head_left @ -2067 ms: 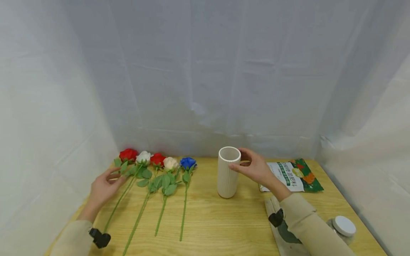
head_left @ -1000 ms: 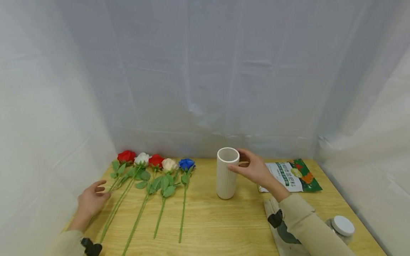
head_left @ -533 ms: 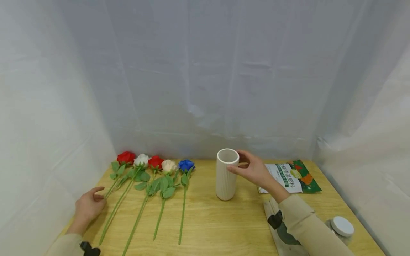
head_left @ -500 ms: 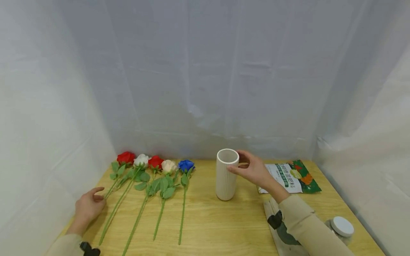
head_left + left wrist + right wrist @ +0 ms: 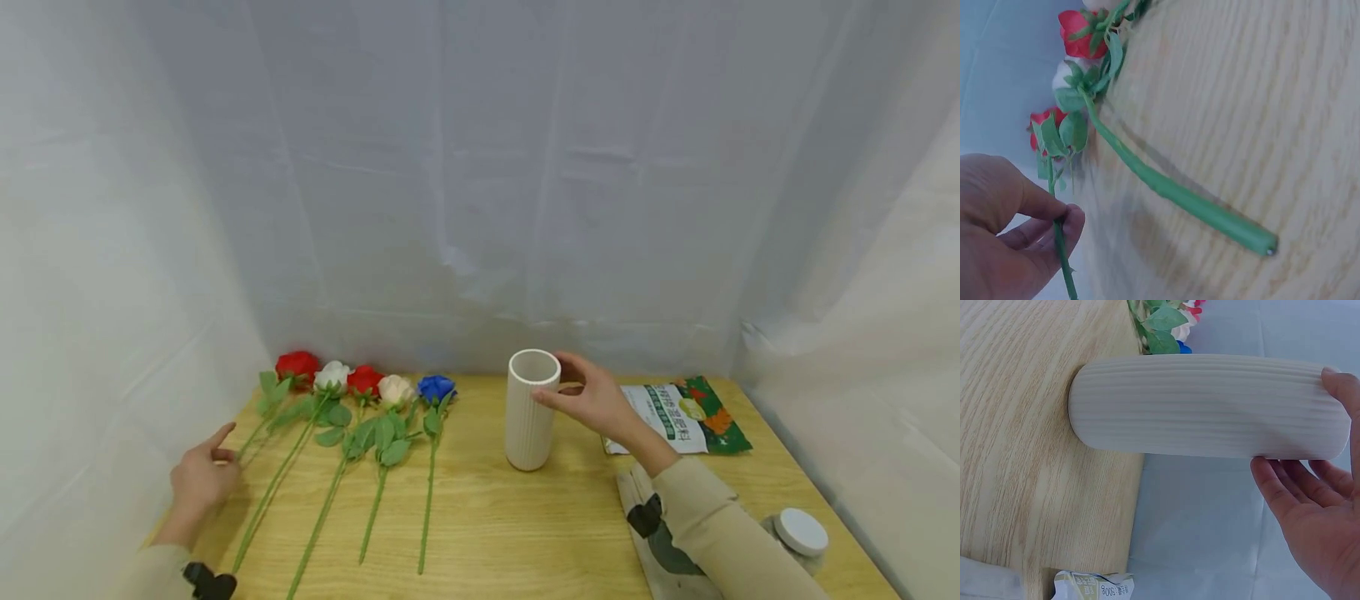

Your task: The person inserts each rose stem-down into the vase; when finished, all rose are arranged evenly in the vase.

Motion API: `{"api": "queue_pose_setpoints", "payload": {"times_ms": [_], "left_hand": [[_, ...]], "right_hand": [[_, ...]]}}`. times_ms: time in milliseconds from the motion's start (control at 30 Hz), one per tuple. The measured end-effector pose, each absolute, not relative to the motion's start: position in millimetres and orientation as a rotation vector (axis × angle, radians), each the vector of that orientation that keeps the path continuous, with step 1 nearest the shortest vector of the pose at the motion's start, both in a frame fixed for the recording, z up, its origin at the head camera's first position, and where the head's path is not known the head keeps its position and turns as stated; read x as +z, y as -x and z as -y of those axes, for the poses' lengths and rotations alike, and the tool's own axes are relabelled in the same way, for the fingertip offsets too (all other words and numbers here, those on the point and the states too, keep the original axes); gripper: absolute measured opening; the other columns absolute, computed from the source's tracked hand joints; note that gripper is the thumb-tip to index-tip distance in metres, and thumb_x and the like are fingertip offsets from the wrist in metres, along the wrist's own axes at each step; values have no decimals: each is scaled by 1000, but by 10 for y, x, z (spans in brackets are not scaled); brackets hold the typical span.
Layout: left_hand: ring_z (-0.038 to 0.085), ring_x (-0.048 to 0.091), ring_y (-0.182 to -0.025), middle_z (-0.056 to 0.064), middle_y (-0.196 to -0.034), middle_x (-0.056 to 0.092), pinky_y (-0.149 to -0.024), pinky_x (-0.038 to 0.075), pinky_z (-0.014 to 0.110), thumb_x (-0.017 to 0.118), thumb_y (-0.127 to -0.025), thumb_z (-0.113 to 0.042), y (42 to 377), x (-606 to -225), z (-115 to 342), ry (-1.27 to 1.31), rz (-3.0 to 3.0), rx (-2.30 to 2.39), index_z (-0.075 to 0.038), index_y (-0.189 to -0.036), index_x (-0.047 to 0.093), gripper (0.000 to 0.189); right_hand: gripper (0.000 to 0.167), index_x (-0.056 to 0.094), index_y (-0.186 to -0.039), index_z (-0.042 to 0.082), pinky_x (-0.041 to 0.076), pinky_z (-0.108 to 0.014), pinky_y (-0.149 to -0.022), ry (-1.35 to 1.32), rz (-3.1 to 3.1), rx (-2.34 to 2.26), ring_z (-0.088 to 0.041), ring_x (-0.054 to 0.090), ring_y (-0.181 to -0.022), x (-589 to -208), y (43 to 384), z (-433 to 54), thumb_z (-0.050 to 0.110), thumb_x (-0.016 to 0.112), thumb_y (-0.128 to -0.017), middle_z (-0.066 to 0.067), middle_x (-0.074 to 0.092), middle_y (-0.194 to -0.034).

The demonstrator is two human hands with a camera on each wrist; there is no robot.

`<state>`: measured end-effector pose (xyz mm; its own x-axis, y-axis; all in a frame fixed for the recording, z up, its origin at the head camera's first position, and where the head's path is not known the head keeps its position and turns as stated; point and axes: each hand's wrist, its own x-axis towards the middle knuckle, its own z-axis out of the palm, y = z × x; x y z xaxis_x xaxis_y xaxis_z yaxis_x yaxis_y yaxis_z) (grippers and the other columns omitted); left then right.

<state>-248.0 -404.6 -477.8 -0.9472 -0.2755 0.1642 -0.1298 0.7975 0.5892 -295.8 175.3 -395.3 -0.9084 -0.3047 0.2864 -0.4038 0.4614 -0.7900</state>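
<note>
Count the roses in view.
5, left of the vase: red rose, held in the left hand; then, rightward, white rose, second red rose, cream rose, blue rose. None seems hidden.

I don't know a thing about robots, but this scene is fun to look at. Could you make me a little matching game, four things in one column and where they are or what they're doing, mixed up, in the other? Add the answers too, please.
Column one
1. Left hand
2. Right hand
3. Blue rose
4. Jar

Column two
A. Lies between the cream rose and the vase
B. Grips the vase near its rim
C. Is near the right edge of the table
D. Pinches a red rose by its stem

Right pairs: 1-D, 2-B, 3-A, 4-C
</note>
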Motion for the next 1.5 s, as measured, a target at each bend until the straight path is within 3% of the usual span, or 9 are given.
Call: {"api": "queue_pose_setpoints", "payload": {"times_ms": [133, 267, 400, 533, 700, 867, 967, 1200, 1500], "left_hand": [[12, 53, -57, 29, -109, 74, -62, 40, 30, 58, -85, -3, 2490, -4686, 4001, -309, 2721, -879, 6, -156, 41, 73], [2, 59, -61, 32, -112, 69, -55, 48, 26, 63, -93, -5, 2477, -4557, 3920, -316, 2706, -1026, 5, -160, 34, 74], [-12, 62, -68, 31, -117, 55, -63, 58, 19, 54, -98, 1, 2468, -4407, 3823, -345, 2666, -1334, 7, -163, 24, 71], [-11, 65, -74, 22, -117, 44, -76, 60, 14, 46, -101, 9, 2477, -4284, 3719, -343, 2541, -1671, 14, -161, 16, 67], [-4, 71, -80, 8, -109, 53, -83, 62, 18, 51, -104, 9, 2483, -4209, 3606, -261, 2342, -1981, 15, -161, 9, 71], [-3, 72, -87, -15, -99, 64, -84, 63, 23, 57, -108, -6, 2472, -4111, 3474, -205, 2333, -1991, 8, -163, 15, 71], [-3, 72, -87, -22, -94, 67, -85, 63, 24, 59, -108, -9, 2462, -4030, 3365, -166, 2318, -1993, 6, -163, 19, 70], [2, 75, -83, -17, -90, 70, -79, 64, 24, 65, -104, -7, 2478, -3857, 3073, -94, 2129, -2107, -6, -146, 42, 48], [3, 74, -87, -15, -97, 68, -80, 65, 28, 66, -105, -11, 2484, -3704, 2697, -78, 2117, -2069, 1, -153, 37, 57]], "right_hand": [[68, 56, -150, 16, 62, -46, -95, -629, 2604, 1447, -33, 69, -120, -3942, 2961, -1747, 39, 83, -92, -12, 67, -139], [67, 56, -150, 15, 62, -45, -95, -633, 2602, 1448, -33, 69, -120, -3939, 2960, -1749, 38, 83, -93, -13, 66, -139], [65, 57, -149, 16, 63, -45, -94, -637, 2597, 1445, -32, 70, -120, -3943, 2954, -1746, 37, 83, -93, -12, 67, -138], [65, 57, -148, 16, 63, -45, -94, -646, 2593, 1441, -32, 70, -120, -3945, 2948, -1743, 37, 83, -93, -12, 67, -138], [65, 56, -149, 16, 63, -45, -94, -645, 2599, 1439, -33, 69, -121, -3943, 2954, -1749, 38, 82, -93, -12, 67, -139], [66, 56, -149, 16, 63, -46, -95, -634, 2606, 1439, -33, 69, -121, -3944, 2955, -1739, 38, 83, -93, -12, 67, -139], [66, 56, -149, 15, 63, -46, -95, -632, 2605, 1437, -33, 69, -121, -3946, 2952, -1731, 38, 83, -93, -13, 67, -139], [66, 56, -149, 15, 62, -45, -97, -633, 2591, 1459, -33, 68, -122, -3939, 2957, -1738, 37, 83, -93, -14, 66, -140], [65, 57, -147, 13, 61, -44, -99, -626, 2583, 1483, -31, 67, -123, -3938, 2961, -1715, 35, 84, -92, -12, 67, -138]]}}
